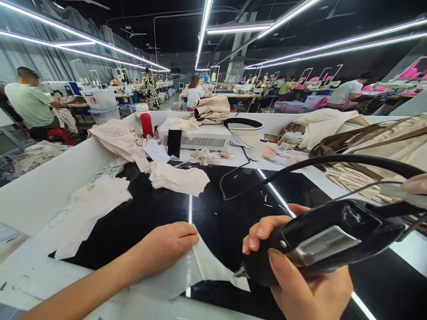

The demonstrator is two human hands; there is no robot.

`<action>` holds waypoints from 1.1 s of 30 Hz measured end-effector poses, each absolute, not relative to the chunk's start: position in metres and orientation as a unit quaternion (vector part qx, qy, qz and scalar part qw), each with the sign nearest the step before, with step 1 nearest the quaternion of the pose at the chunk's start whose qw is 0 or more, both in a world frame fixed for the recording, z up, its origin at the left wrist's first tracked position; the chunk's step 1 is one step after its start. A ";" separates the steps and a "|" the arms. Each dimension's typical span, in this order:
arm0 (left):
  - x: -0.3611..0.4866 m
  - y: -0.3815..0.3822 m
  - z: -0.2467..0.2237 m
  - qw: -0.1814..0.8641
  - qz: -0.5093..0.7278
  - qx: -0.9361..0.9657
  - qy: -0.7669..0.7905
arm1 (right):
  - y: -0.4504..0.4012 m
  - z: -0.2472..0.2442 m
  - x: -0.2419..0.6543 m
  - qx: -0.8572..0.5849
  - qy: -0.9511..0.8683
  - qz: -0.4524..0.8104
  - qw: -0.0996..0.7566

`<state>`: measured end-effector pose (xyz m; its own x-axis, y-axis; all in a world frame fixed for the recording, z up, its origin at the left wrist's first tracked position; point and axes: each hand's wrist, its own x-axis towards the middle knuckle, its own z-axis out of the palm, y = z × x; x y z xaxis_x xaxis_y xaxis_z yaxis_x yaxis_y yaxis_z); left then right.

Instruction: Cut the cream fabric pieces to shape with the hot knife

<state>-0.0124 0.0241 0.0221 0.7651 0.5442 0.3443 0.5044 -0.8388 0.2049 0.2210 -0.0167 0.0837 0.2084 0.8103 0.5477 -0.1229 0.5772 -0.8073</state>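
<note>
My left hand (171,246) is closed at the upper edge of a pale fabric piece (213,262) and holds it down on the glossy black board. A narrow folded strip runs along that piece, just right of my fingers. My right hand (300,284) is wrapped around a black corded hand tool (330,238), which looks like a glue gun. Its short metal nozzle (240,272) points left and down and meets or hovers just over the fabric's right end; I cannot tell which. A silver lever-like plate (328,244) shows on the tool's side.
Stacked cream fabric pieces (178,178) and more cloth (95,209) lie on the board's far and left parts. A thick black cable (350,159) arcs over the right side. A phone (174,143), red bottle (146,124) and jar (291,140) stand behind. Several people work farther off.
</note>
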 end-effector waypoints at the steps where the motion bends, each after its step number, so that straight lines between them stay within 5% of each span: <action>1: -0.012 0.024 0.022 0.046 0.199 0.939 0.278 | -0.017 0.085 0.221 -0.321 -0.535 0.331 0.708; 33: -0.004 0.016 0.022 0.085 0.213 0.927 0.298 | 0.047 0.084 0.168 -0.270 -0.519 0.366 0.724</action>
